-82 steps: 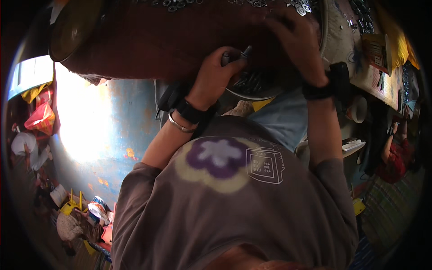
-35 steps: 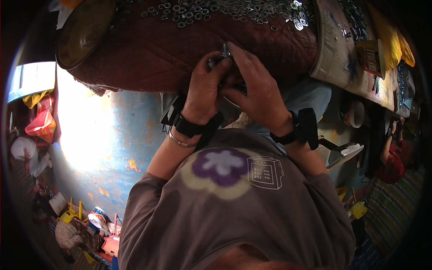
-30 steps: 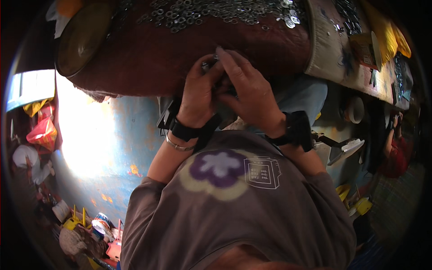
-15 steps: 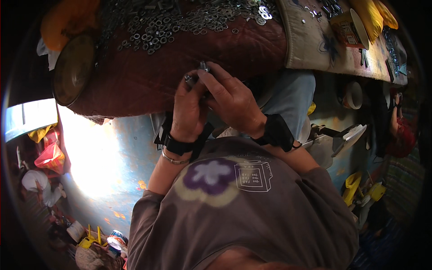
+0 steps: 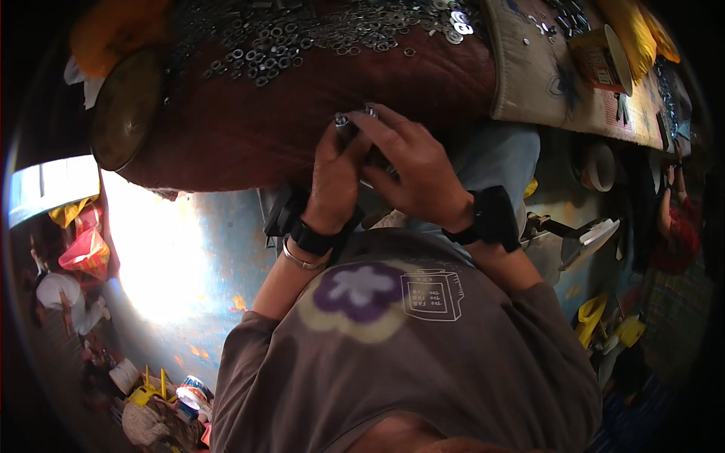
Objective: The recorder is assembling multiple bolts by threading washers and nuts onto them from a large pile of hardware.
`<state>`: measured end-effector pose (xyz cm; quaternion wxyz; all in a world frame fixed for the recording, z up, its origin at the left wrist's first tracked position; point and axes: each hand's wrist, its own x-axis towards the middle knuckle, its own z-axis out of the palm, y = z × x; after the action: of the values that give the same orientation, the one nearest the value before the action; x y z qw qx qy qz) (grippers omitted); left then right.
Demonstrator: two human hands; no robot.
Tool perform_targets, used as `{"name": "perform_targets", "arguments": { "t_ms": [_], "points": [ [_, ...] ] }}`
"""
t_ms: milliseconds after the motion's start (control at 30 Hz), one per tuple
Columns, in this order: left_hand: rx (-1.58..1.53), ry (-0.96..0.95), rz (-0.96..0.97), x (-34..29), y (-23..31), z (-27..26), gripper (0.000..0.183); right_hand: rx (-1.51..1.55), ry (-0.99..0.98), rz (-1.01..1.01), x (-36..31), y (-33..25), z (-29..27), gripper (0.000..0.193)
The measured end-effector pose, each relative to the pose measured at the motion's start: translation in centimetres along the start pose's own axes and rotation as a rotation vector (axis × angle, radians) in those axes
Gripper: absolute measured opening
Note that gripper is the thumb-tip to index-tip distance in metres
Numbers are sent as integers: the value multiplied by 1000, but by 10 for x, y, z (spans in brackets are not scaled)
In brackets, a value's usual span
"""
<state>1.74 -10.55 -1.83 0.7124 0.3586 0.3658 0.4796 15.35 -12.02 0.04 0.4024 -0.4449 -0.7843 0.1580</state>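
Note:
Both hands are raised in front of my chest, close together at the near edge of a dark red cover. My left hand (image 5: 334, 177) pinches a short metal bolt (image 5: 344, 127) between thumb and fingers, its end pointing up and away. Beside it, my right hand (image 5: 423, 170) has its fingers bent around a small shiny metal piece (image 5: 371, 111), apparently a nut or bolt end; most of it is hidden by the fingers. Beyond the hands, loose nuts (image 5: 264, 54) and flat washers (image 5: 362, 34) lie scattered on the dark red cover (image 5: 257, 136).
A round metal lid or dish (image 5: 128, 113) leans at the left of the cover. On the pale cloth (image 5: 529, 83) at right stand a paper tub (image 5: 602, 60) and a yellow bag (image 5: 630, 38). Other people (image 5: 676, 219) sit at the far right and left.
Both hands have shifted slightly right in the picture, and the scene has shifted a little too. The metal piece at the right fingers now sits farther right of the bolt, more level with it.

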Motion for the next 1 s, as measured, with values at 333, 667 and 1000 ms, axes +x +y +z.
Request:
{"name": "perform_targets", "arguments": {
  "t_ms": [333, 667, 1000],
  "points": [
    [40, 3, 59, -10, -4, -8, 21, -49, 13, -109, 32, -10, -4, 37],
    [180, -7, 55, -10, 11, -18, 27, 113, 13, -60, 27, -8, 12, 25],
    [164, -36, 43, -2, 9, -15, 27, 41, -78, -83, 37, -9, 2, 28]
  ]
}}
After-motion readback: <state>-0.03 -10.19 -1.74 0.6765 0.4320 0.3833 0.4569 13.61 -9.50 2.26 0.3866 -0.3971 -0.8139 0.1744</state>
